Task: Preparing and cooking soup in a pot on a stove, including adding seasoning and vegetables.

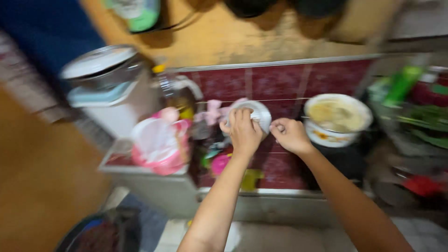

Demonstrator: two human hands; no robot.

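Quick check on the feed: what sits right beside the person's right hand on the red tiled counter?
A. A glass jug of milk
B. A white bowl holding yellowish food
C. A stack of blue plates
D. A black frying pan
B: the white bowl holding yellowish food sits just beyond the right hand on the red tiled counter, while the left hand grips a small white round dish.

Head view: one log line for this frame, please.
left hand: gripping small white bowl | right hand: closed beside bowl, contact unclear | pot of yellowish food to the right | red tiled counter | image blurred
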